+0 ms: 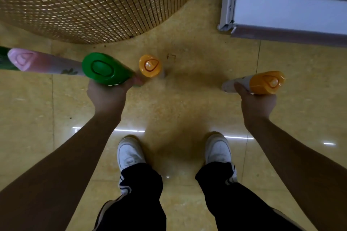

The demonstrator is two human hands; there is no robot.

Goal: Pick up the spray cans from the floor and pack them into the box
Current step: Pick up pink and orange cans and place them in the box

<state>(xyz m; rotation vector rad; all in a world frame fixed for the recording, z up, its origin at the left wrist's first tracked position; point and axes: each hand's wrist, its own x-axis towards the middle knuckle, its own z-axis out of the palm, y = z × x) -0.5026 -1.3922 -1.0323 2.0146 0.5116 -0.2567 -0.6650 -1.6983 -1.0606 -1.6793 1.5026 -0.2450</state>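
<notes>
My left hand [108, 95] grips a spray can with a green cap [102, 68], held above the floor. My right hand [257, 105] grips a white can with an orange cap [266, 82], tilted to the right. A second orange-capped can [150, 65] stands upright on the tiled floor between my hands, just right of the green cap. A pink-capped can [22, 59] shows at the far left, its long body reaching behind the green cap. No box is in view.
A large round woven-textured surface [93, 2] fills the upper left. A white and grey cabinet or panel [289, 5] stands at the upper right. My two feet in white shoes [129, 154] stand on the yellow tiles [187, 99] below the cans.
</notes>
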